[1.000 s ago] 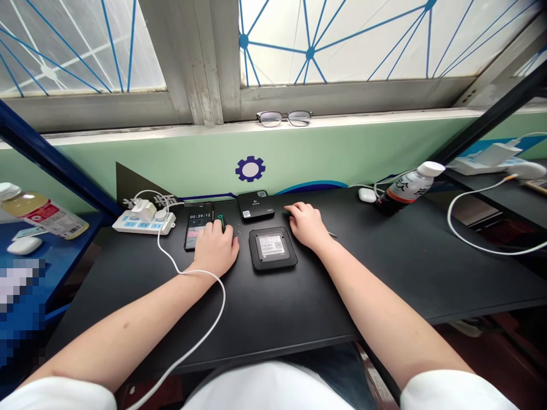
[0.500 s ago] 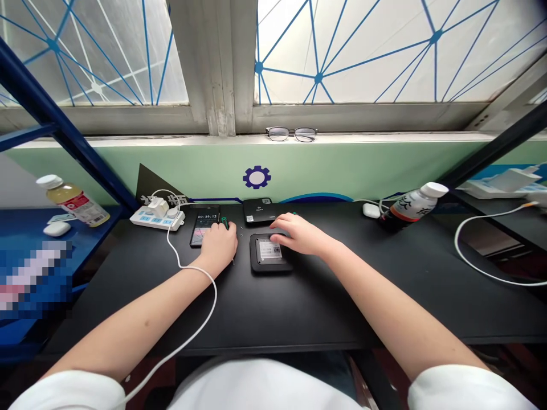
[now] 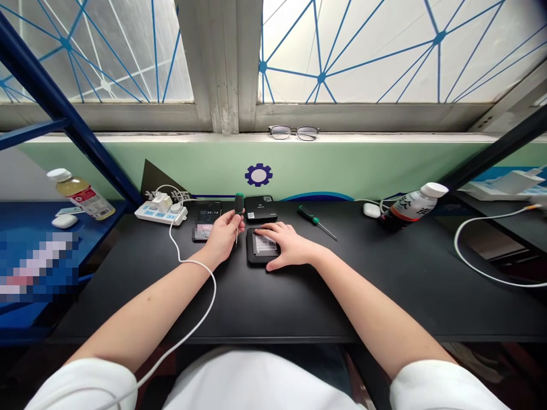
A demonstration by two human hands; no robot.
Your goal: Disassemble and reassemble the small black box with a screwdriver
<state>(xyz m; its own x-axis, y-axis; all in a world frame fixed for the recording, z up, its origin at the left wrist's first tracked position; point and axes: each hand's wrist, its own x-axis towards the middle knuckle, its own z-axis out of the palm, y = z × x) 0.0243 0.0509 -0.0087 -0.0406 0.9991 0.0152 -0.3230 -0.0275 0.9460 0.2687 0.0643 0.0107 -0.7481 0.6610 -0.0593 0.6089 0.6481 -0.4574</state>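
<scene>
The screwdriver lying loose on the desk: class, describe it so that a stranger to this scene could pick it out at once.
Start at the black desk under the window. Right of the right hand, before the dark bottle, lies a green-handled screwdriver, slanted and untouched. Its twin screwdriver stands upright, gripped in the left hand.

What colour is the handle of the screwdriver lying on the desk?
Green and black handle of the small loose screwdriver, head view.

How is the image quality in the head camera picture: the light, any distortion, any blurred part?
Head view: daylight through the window is very bright and partly washed out, while the black desk stays dark but readable; the wide lens bends the desk edge; a pixelated patch hides the left side; both hands look sharp.
</scene>
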